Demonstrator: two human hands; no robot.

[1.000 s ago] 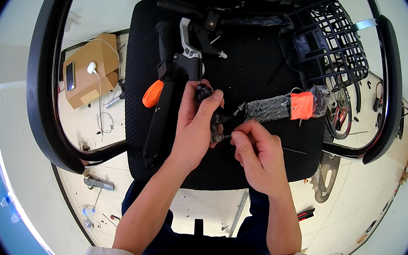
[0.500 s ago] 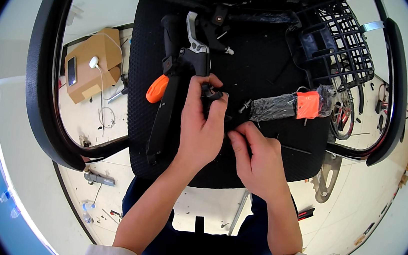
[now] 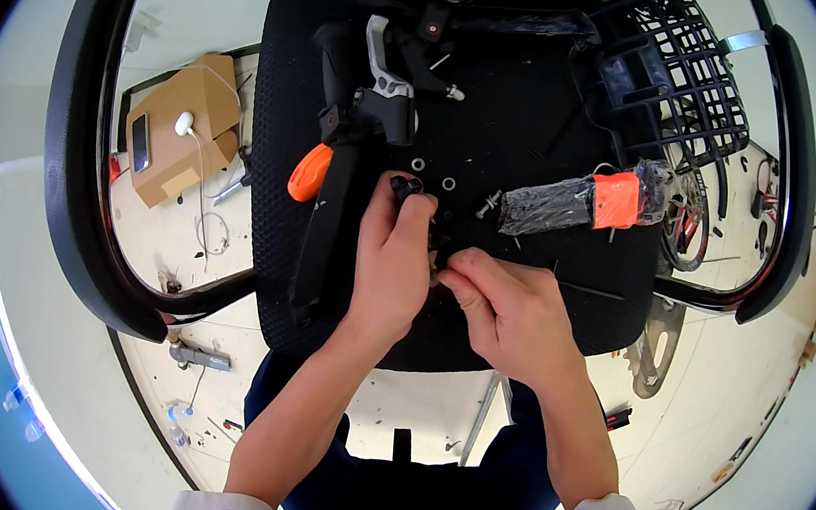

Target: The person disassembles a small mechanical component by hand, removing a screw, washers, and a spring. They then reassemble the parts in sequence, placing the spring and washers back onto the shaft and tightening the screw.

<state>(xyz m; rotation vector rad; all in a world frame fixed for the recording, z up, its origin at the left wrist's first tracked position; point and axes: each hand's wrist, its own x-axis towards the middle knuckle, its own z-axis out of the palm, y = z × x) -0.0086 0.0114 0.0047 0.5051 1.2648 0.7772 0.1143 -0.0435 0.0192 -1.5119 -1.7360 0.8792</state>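
Note:
My left hand (image 3: 393, 263) is closed around a small black part (image 3: 406, 187), mostly hidden by the fingers. Close beside it, my right hand (image 3: 512, 312) pinches at the part's near end; what sits between those fingertips is too small to make out. Two small metal rings (image 3: 418, 165), like washers or nuts, lie on the black chair seat (image 3: 499, 336) just beyond my hands. A bolt (image 3: 488, 205) rests to their right. Up and left lies a silver-and-black brake lever (image 3: 386, 76), next to an orange piece (image 3: 310, 173) and a long black bar (image 3: 326, 236).
A film-wrapped piece with an orange patch (image 3: 585, 203) and a black plastic basket (image 3: 684, 85) occupy the seat's right side. A thin dark rod (image 3: 590, 291) lies nearer. Chair armrests (image 3: 789, 178) flank both sides. On the floor stands a cardboard box (image 3: 203, 111) with a phone (image 3: 141, 142).
My left hand has drawn slightly nearer me, uncovering the two rings on the seat. My right hand has moved left, up against the left hand.

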